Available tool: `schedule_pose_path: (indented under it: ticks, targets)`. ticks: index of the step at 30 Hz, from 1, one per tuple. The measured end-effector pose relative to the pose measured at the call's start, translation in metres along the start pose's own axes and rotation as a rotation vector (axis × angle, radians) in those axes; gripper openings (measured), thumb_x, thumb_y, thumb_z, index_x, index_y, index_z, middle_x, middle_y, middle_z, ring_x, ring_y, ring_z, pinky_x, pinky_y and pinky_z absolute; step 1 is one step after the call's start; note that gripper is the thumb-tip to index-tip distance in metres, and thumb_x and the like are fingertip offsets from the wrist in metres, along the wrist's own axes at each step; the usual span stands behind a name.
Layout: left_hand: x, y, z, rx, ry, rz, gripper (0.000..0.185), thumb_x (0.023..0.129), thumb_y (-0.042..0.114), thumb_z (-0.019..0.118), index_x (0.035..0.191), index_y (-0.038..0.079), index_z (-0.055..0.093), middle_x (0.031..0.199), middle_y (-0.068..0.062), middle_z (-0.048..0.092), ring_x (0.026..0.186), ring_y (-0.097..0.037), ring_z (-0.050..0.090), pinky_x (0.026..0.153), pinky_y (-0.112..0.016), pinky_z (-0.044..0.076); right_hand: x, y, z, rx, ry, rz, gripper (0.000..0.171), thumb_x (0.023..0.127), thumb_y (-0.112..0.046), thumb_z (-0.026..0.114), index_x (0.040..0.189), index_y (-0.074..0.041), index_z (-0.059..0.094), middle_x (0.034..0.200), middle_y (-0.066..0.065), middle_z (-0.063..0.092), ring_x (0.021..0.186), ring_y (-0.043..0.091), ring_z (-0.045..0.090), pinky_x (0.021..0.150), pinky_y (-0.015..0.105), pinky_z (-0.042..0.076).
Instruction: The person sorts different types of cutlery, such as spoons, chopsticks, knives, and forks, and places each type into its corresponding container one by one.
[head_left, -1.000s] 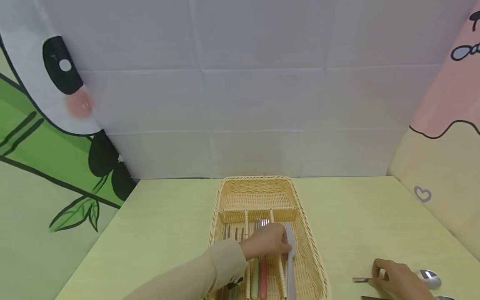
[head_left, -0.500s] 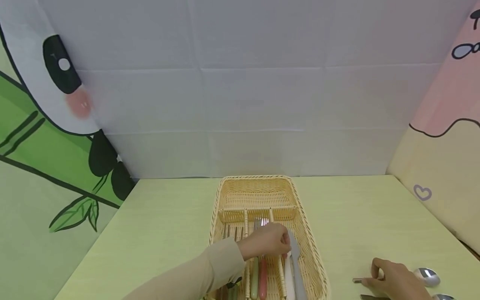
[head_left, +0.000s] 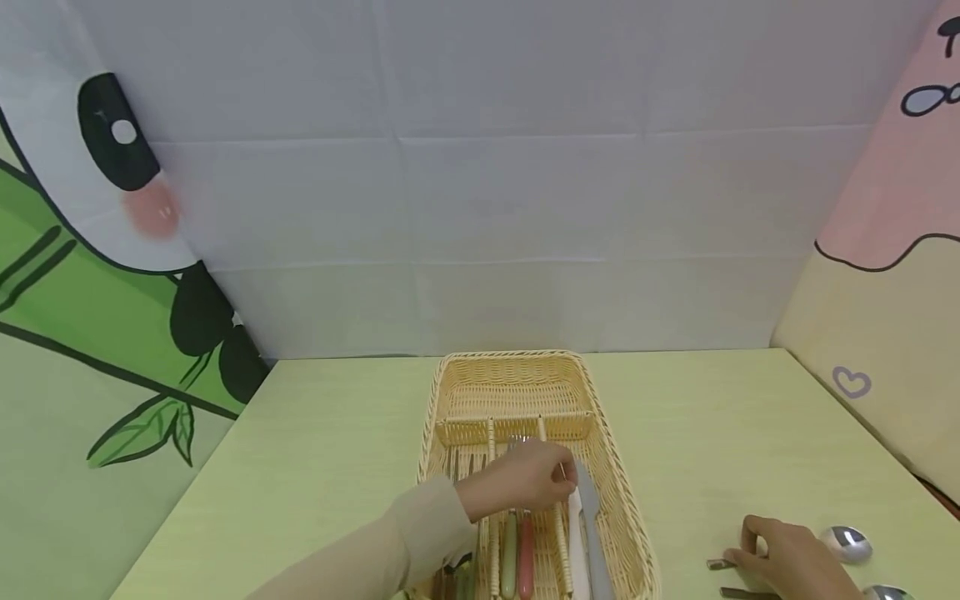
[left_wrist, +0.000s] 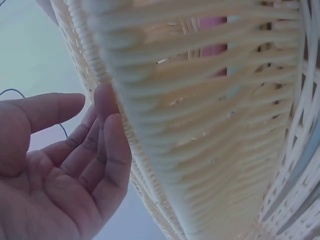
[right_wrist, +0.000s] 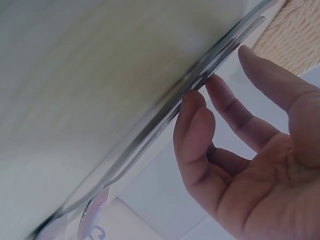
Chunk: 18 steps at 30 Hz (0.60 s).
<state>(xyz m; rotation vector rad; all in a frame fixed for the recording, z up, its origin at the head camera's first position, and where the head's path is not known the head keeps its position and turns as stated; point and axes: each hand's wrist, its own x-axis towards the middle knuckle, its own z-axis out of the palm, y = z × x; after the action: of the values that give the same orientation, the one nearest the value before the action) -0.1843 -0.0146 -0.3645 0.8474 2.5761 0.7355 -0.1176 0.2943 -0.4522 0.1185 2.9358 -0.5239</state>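
My left hand (head_left: 534,477) is over the wicker basket (head_left: 637,533), beside its right-hand compartment. In the left wrist view its loosely bent fingers (left_wrist: 116,145) are right at the woven edge, the thumb apart, with nothing between them. Below it lie a white knife (head_left: 577,550) and a grey knife (head_left: 597,542) side by side. My right hand (head_left: 797,560) is low over the table at the right, above a metal spoon (head_left: 849,544). In the right wrist view its fingertips (right_wrist: 194,100) are at the spoon's handle, while the thumb stands away from it.
A second spoon (head_left: 888,592) lies nearer the front. Forks with a green handle (head_left: 509,554) and a red handle (head_left: 527,554) fill the middle compartment. Several thin utensils (head_left: 472,464) lie in the left one, partly under my sleeve. Printed sheets (head_left: 510,192) stand behind the table.
The grey knife has slanted to the right, and the white knife now shows beside it. My left hand has drawn slightly left and let go. My right hand has barely moved.
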Motion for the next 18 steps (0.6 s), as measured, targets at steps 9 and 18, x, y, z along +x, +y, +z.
schedule_pose_path:
  ticks: [9, 18]
  targets:
    - [-0.005, -0.001, -0.007, 0.095, 0.093, 0.004, 0.004, 0.087, 0.017, 0.059, 0.085, 0.015, 0.062, 0.086, 0.005, 0.063, 0.068, -0.004, 0.054, 0.06, -0.02, 0.044, 0.001, 0.002, -0.001, 0.011, -0.013, -0.015, 0.025, 0.077, -0.028, 0.07, 0.071, -0.013, 0.051, 0.062, -0.004, 0.047, 0.059, 0.013, 0.041, 0.053, 0.026, 0.032]
    - [-0.017, -0.009, -0.021, 0.07, 0.211, 0.004, 0.005, 0.088, 0.019, 0.059, 0.085, 0.016, 0.062, 0.085, 0.008, 0.062, 0.07, -0.004, 0.055, 0.066, -0.021, 0.047, 0.0, 0.003, -0.005, 0.041, -0.033, -0.028, 0.027, 0.075, -0.022, 0.073, 0.076, -0.004, 0.053, 0.068, -0.001, 0.053, 0.065, 0.013, 0.047, 0.057, 0.029, 0.041]
